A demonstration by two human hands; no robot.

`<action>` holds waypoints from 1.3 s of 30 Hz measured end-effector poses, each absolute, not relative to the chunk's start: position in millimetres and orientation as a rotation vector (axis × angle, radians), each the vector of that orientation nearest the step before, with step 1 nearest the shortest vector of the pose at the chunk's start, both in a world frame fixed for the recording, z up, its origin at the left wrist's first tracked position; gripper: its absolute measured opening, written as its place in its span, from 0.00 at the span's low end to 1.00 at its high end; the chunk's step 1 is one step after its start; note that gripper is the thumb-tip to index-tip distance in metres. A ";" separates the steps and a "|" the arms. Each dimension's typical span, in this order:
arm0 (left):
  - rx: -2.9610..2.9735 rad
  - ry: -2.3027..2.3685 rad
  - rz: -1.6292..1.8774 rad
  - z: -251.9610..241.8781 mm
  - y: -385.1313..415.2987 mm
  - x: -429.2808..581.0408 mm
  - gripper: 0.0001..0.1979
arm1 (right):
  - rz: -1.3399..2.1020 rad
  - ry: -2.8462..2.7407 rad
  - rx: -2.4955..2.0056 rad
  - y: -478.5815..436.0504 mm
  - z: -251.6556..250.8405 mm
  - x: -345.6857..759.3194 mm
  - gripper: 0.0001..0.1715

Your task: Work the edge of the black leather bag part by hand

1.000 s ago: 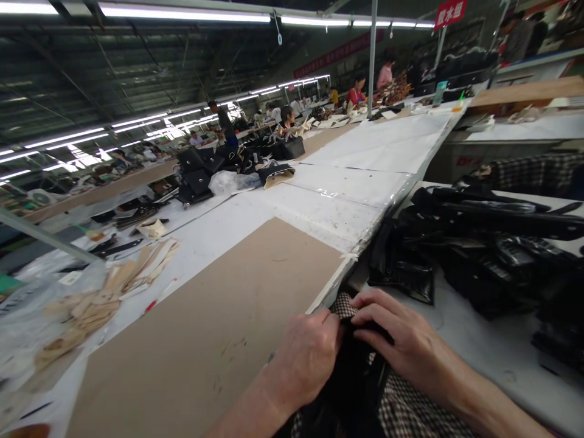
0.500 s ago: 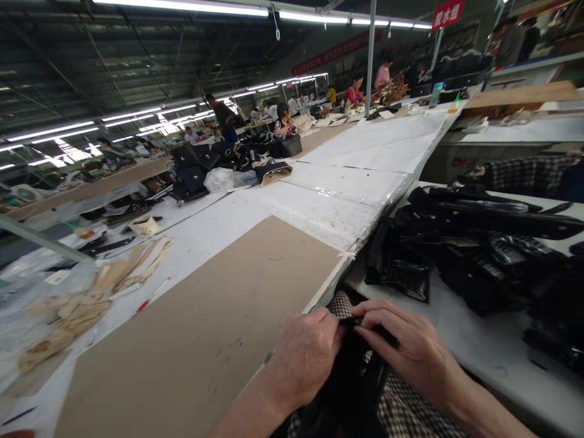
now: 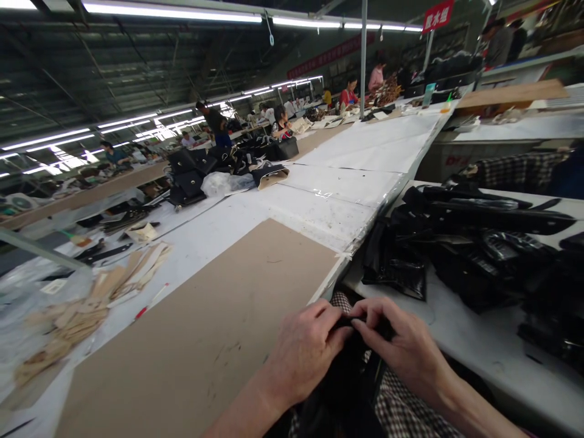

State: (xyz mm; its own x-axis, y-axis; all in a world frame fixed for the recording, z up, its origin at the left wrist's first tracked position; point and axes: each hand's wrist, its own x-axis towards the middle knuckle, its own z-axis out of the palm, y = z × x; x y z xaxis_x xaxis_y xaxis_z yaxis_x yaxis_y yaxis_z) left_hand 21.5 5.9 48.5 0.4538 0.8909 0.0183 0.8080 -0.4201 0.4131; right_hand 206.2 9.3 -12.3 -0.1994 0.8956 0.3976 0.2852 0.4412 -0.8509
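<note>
A dark black piece of material lies over my lap, its top edge pinched between both hands. My left hand is closed on that edge, thumb and fingers pressed together. Close beside it, my right hand grips the same edge with thumb and forefinger. The fingertips of the two hands nearly meet. Checkered cloth shows beneath and to the right of the black piece. Shade hides the shape of the material, so its kind cannot be made out.
A brown board covers the near part of the white table. Black pieces are heaped on a lower surface at right. Beige strips and a red-and-white pen lie at left. Black bags stand farther back; people work beyond.
My left thumb has come forward along the pinched edge, and my right fingers have curled in closer. Both hands still hold the black material. The view has shifted slightly.
</note>
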 end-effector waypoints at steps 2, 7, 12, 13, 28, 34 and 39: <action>2.319 1.381 0.443 46.1 7.6 21.9 0.06 | 0.846 -1.639 -1.045 10.5 -12.7 205.1 0.13; 2.430 1.383 0.577 40.7 10.8 24.6 0.06 | 1.041 -1.601 -0.979 23.1 -8.6 210.1 0.11; 2.472 1.693 0.540 56.8 6.4 25.6 0.09 | 0.716 -1.863 -0.855 14.1 29.0 227.4 0.12; 2.491 1.758 0.501 59.9 5.2 25.4 0.10 | 0.714 -1.937 -0.789 7.9 36.8 230.0 0.12; 2.170 1.386 0.399 72.1 11.7 22.2 0.34 | 0.021 -2.205 -1.160 -41.9 0.0 227.3 0.15; 2.270 1.341 0.284 75.6 23.4 26.4 0.30 | 0.312 -1.826 -1.476 -49.0 -41.1 219.7 0.24; 2.444 1.465 0.186 79.6 26.4 37.5 0.14 | 0.420 -1.847 -1.444 -51.7 -62.8 208.6 0.25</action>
State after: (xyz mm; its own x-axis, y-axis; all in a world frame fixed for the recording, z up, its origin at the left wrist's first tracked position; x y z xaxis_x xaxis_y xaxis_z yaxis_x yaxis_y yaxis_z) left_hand 37.5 26.4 79.6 0.4759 0.8788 -0.0351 0.8420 -0.4437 0.3069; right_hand 208.6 -51.7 -62.8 -0.0907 0.9323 0.3502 0.6893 0.3126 -0.6536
